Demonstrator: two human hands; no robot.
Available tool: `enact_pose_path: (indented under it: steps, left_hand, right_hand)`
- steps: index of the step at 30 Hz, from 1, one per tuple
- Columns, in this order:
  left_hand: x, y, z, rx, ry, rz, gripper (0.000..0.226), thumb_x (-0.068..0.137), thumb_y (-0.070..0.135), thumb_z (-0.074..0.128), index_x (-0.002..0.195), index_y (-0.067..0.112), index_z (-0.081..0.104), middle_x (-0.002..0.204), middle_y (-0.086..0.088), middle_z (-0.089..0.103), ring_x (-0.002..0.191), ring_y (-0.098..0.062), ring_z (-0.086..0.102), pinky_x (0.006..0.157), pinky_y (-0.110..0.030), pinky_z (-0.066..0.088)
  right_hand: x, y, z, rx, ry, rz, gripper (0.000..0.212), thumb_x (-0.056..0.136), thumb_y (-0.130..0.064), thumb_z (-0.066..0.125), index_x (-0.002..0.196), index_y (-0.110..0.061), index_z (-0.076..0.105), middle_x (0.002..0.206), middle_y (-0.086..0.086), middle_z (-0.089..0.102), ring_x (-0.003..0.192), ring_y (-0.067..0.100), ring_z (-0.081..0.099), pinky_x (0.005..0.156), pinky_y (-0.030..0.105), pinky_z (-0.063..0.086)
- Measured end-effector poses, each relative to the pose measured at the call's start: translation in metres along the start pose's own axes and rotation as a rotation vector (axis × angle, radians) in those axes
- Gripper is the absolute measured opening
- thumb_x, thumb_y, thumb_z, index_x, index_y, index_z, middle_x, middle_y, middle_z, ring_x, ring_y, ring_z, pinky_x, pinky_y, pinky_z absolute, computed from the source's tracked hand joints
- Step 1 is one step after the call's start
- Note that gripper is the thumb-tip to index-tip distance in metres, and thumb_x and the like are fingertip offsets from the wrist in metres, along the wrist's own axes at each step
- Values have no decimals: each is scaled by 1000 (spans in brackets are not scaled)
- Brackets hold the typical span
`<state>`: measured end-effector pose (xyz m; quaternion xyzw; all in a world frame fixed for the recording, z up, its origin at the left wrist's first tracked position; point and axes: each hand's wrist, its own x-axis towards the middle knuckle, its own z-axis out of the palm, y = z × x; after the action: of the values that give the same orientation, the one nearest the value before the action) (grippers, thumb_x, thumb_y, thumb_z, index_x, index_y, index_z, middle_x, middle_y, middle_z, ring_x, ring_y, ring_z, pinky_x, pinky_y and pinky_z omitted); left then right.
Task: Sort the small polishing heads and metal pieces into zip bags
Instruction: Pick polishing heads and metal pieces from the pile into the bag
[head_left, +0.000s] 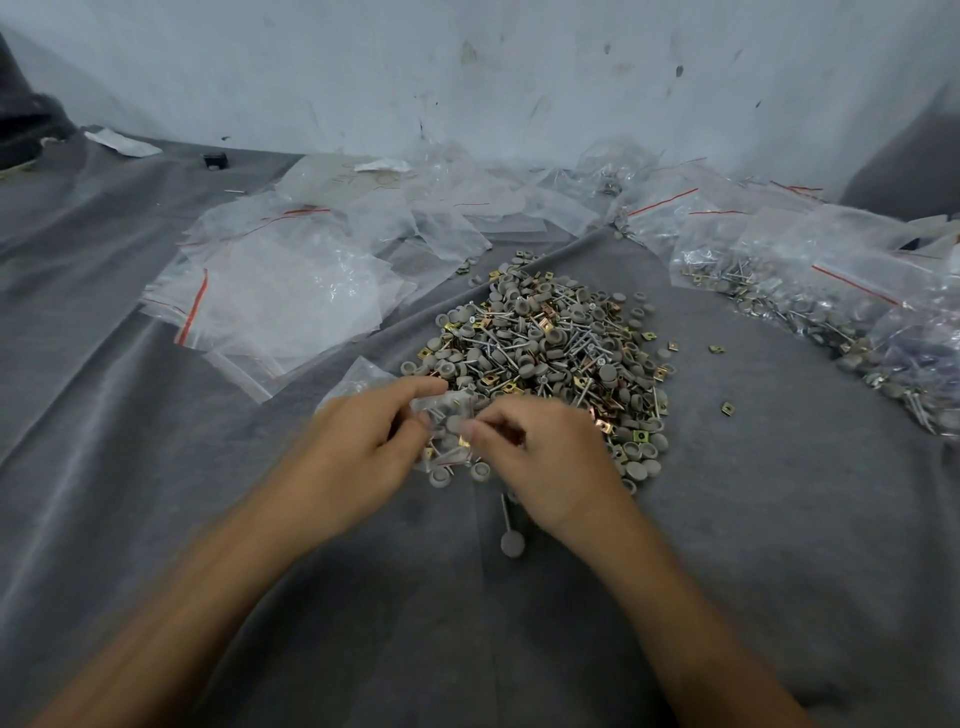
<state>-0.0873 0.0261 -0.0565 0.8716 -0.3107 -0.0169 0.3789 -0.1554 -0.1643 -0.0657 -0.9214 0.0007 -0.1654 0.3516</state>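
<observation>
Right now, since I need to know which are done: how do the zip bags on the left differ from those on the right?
The left zip bags look empty; the right zip bags hold grey heads and metal pins. The left ones lie flat and overlapping; the right ones bulge. Both are clear plastic with red zip strips.

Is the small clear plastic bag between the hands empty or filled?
Partly filled: grey round heads and gold metal pieces show through the small clear plastic bag.
</observation>
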Motion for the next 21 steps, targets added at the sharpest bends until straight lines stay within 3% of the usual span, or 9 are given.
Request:
enact_pose_path:
  steps: [4,10,17,21]
  left_hand:
    - [1,-1,-1,4,10,4,34,103,29,50,134,38,60,75,11,66,68,-3,61,59,-17,38]
    - [1,-1,0,6,1,-11,35,103,29,49,134,39,60,74,9,64,69,-4,60,58,-14,35]
    - [2,-1,2,0,-17,-10,36,102,28,49,136,39,58,70,1,63,66,-10,60,61,-29,46]
    - [2,-3,2,-2,-11,-6,36,103,28,50,136,40,58,70,0,64,67,-11,61,63,-32,49]
  right_hand:
    - [-1,28,-36,-171,100,176,11,91,-40,69,85,-32,68,71,-14,63,66,0,57,58,27,41]
    - [-8,57,-66,-330,60,457,25,87,-48,73,75,-31,62,61,-15,65,64,3,59,58,31,43]
    - [-6,54,-60,-297,45,410,18,91,-35,72,79,-30,60,72,-11,63,71,7,59,64,35,50]
    - [-5,38,-49,-154,166,221,16,91,-29,69,80,-31,58,76,-11,62,72,5,59,60,27,46]
